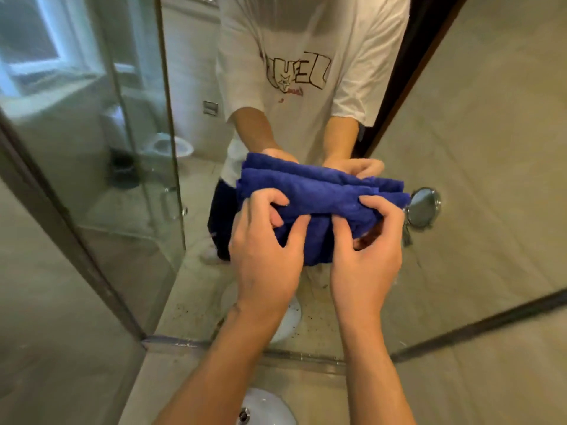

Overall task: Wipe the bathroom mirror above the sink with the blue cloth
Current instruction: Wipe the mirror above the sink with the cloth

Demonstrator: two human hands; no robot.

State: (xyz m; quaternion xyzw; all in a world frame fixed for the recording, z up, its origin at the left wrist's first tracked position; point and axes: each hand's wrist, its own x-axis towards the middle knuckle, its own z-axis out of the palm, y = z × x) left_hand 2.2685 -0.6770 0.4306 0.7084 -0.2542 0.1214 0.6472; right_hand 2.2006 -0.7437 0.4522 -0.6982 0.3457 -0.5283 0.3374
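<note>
The white sink (264,406) is cut off by the bottom edge, with only its upper rim showing. The lower folds of the blue cloth (319,194) are hidden behind both hands, and the round wall fitting (425,207) is perhaps a small mirror, too blurred to tell

Walls: beige stone-look tile (491,118) | Fixtures: round chrome wall mirror (425,207), white basin (267,406) set in beige table (147,394) | Reflected: glass shower screen (138,118), toilet (171,147), daylit window (33,41)
</note>
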